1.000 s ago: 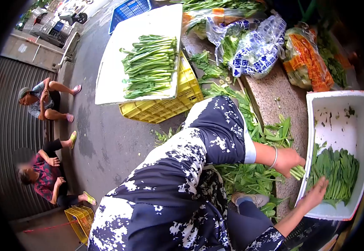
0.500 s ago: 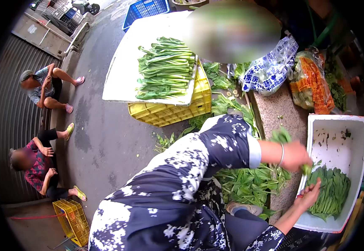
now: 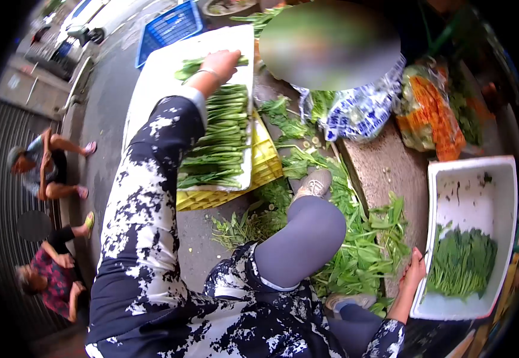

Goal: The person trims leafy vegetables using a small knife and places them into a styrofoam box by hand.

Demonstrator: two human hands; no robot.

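My left hand (image 3: 220, 67), a bracelet at its wrist, is closed round a small bunch of leafy greens (image 3: 189, 68). It lays the bunch at the far end of a row of stalked greens (image 3: 226, 128) on a white foam board (image 3: 152, 95). At the lower right my right hand (image 3: 413, 273) is curled beside the wall of a white foam box (image 3: 431, 238). A thin dark tip shows by its fingers, too small to name. Inside the box lies a pile of trimmed greens (image 3: 462, 262).
The board rests on a yellow crate (image 3: 265, 158). Loose greens (image 3: 355, 256) cover the ground by my feet, beside a stone ledge (image 3: 385, 173). Bagged vegetables (image 3: 430, 116) stand beyond. A blue crate (image 3: 170, 30) is at the back; two people (image 3: 44, 277) sit at left.
My left hand has swung from the white box across to the foam board, carrying greens. My right hand has drawn back from the pile to outside the box wall. The view has shifted.
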